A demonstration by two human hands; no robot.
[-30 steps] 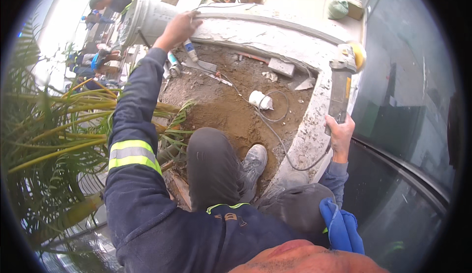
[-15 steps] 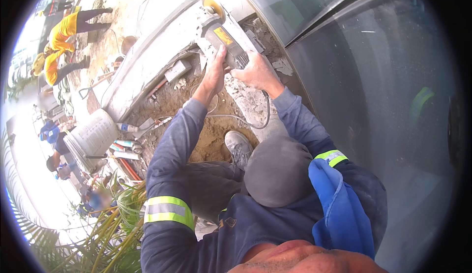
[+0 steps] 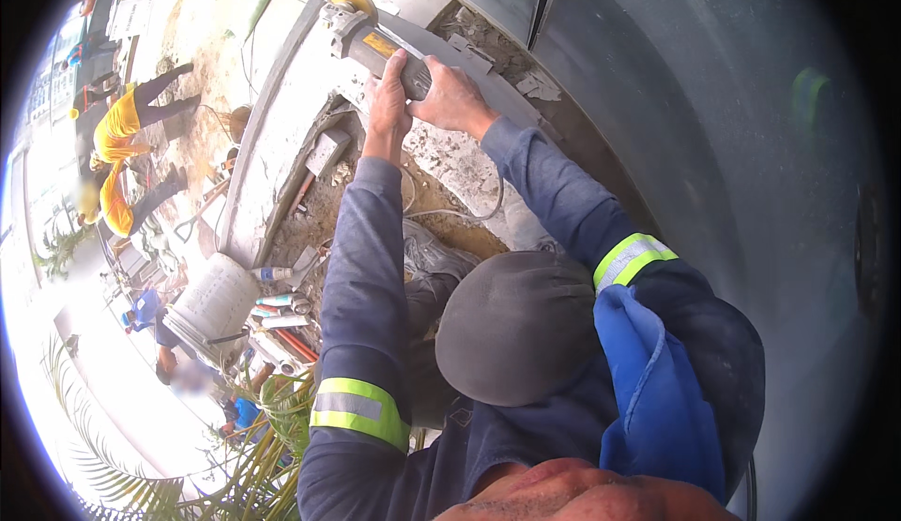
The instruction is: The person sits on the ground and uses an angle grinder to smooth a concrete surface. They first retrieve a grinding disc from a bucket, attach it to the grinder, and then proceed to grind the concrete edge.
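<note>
Both arms reach forward, and my hands are closed around the grey body of an angle grinder [image 3: 380,49] with a yellow label. My left hand [image 3: 388,108] wraps its left side with the thumb along the casing. Beside it, my right hand [image 3: 452,99] grips the rear part. A yellowish disc [image 3: 352,0] sits at the grinder's far end, over the pale concrete ledge [image 3: 282,117]; whether it touches the surface cannot be made out. A grey cord [image 3: 450,213] trails from near my right wrist across the dirt.
A dark glass panel [image 3: 676,145] rises along the right. On the left stand a white bucket [image 3: 214,298] and several bottles or tubes [image 3: 277,312]. Palm leaves [image 3: 253,436] fill the lower left. A person in a yellow shirt [image 3: 117,131] bends over farther off; rubble lies beside the ledge.
The grinder and both my hands have shifted forward and left along the ledge, arms stretched farther. The view has shifted too, and my shoe is now less visible.
</note>
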